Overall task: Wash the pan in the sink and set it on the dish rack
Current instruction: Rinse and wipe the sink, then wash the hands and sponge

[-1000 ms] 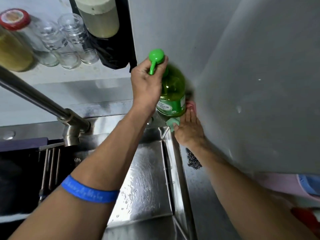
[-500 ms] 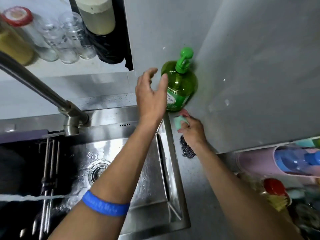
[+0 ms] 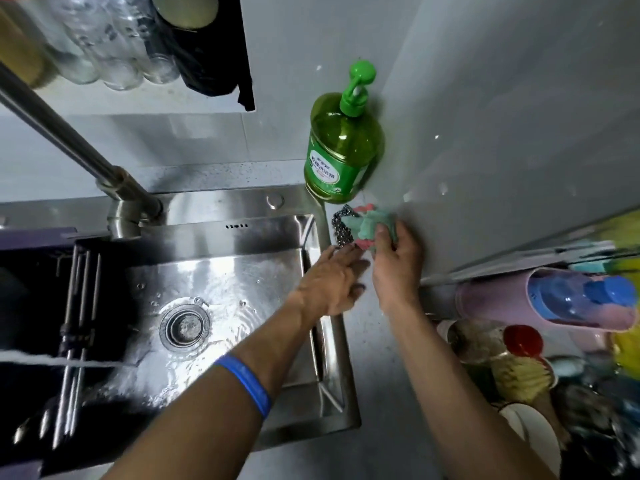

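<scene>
My right hand [image 3: 396,265] grips a green and pink sponge cloth [image 3: 370,225] on the counter at the sink's right rim, just below the green dish soap bottle [image 3: 343,147]. A dark steel scourer [image 3: 341,226] lies beside the cloth. My left hand [image 3: 330,280], fingers straight, hovers over the sink's right edge next to my right hand and holds nothing. The steel sink [image 3: 221,268] is wet, with a drain [image 3: 185,325] in its floor. At the left edge a dark shape [image 3: 20,306] sits under a rack of bars; I cannot tell if it is the pan.
The faucet arm [image 3: 72,150] slants across the upper left. Water [image 3: 62,360] streams across the lower left. Jars and glasses [image 3: 104,46] stand on a shelf behind. A dish rack area with cups, bowls and a pink tumbler [image 3: 540,299] crowds the right.
My left hand left the soap bottle's pump and dropped down beside my right hand. My right hand drew the cloth away from under the bottle. The view pulled back and down.
</scene>
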Action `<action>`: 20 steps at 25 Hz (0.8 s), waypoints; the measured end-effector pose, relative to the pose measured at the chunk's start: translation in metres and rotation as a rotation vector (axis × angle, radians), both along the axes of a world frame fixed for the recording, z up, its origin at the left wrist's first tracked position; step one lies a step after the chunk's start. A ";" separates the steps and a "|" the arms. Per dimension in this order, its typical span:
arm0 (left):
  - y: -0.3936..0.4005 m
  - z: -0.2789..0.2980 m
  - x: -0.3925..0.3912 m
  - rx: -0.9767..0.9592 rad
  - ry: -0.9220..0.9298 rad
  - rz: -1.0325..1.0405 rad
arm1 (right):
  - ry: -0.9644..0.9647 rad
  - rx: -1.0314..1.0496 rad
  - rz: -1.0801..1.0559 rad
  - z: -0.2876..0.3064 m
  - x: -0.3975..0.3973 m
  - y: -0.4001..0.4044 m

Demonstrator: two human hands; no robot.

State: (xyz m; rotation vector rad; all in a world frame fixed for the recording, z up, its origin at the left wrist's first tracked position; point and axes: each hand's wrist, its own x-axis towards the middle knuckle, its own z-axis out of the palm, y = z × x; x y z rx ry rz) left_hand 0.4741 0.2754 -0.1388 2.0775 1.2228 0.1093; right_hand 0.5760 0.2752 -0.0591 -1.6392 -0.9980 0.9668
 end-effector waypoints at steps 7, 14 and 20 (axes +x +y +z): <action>-0.168 0.030 -0.101 -0.319 -0.367 1.057 | 0.455 -0.205 0.069 -0.015 -0.067 -0.071; -0.274 0.046 -0.219 -0.374 -0.526 1.557 | 0.592 -0.581 0.140 -0.018 -0.190 -0.144; -0.222 0.140 -0.312 0.105 -0.700 1.515 | 0.604 -0.650 0.181 -0.002 -0.244 -0.174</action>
